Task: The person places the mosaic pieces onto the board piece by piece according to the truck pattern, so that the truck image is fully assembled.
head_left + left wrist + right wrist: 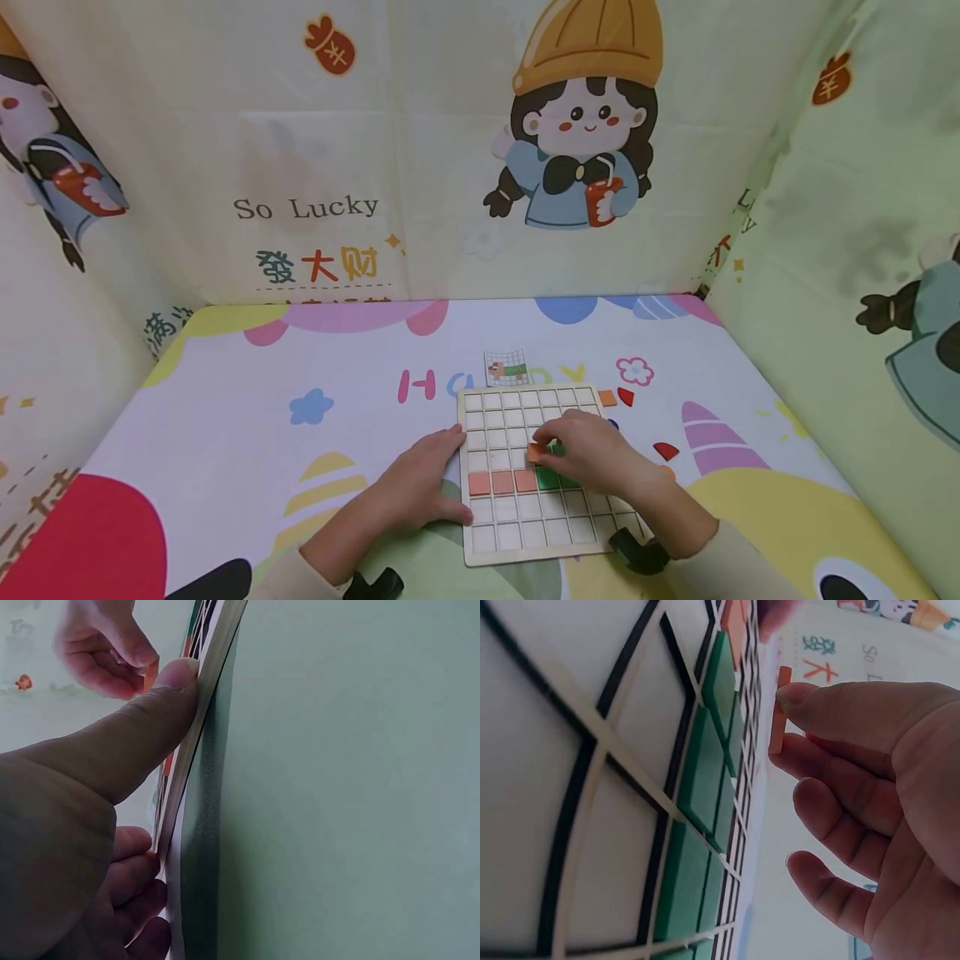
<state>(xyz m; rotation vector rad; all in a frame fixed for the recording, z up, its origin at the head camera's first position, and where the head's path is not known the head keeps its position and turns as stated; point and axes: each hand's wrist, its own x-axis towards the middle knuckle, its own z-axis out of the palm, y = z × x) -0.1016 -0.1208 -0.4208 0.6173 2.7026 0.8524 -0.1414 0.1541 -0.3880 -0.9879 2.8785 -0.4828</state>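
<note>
A wooden grid board [517, 557] with white cells lies in front of me. Its left edge is touched by my left hand [412, 483], thumb low and fingers higher along the side; in the left wrist view the thumb [142, 724] lies against the rim. Over the grid, my right hand [596, 450] pinches an orange square tile [781, 712] between thumb and forefinger, held on edge and apart from the cells. One row holds several salmon tiles [502, 482], followed by green tiles [705, 772]. The right hand hides part of the green ones in the head view.
Behind the board lies a small picture card [507, 367] with a coloured grid pattern. Right of the board are an orange tile [607, 398], red quarter-round pieces [665, 451] and a partly hidden blue piece [613, 424]. Printed cloth walls [435, 167] enclose the table.
</note>
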